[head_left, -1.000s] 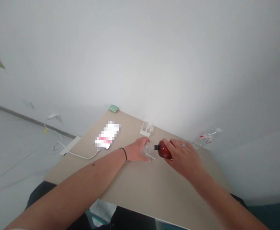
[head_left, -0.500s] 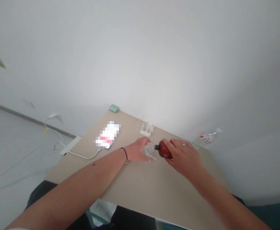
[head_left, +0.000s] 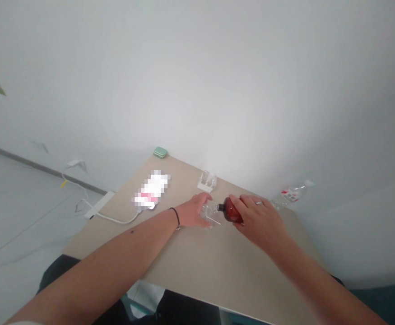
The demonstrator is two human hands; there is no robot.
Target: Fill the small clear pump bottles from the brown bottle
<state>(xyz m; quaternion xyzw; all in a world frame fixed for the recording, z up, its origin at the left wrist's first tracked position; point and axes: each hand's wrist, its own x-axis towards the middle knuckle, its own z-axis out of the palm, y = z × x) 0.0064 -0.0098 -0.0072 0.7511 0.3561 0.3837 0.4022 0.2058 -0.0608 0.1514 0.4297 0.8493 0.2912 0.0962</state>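
Observation:
My left hand (head_left: 194, 211) is curled around a small clear plastic container (head_left: 212, 214) on the table, thumb and fingers on opposite sides of it. A thin white line, perhaps a stick or an edge, shows at the container. My right hand (head_left: 263, 221) grips a dark red-brown bottle (head_left: 230, 210) from above. The bottle is tipped over, its uncapped-looking black neck pointing left at the container. Whether liquid is flowing cannot be made out. Just behind the container stands a clear holder with a white base (head_left: 206, 181).
A phone with a blurred screen (head_left: 152, 188) lies on the beige table (head_left: 197, 262), joined to a white cable (head_left: 118, 221). A green case (head_left: 160, 152) sits at the far corner. Toward the right, a clear plastic bottle with a red-and-white label (head_left: 290, 194) stands near the wall.
Almost nothing differs. Both hands, the tipped bottle and the container keep their places; the view has shifted very slightly.

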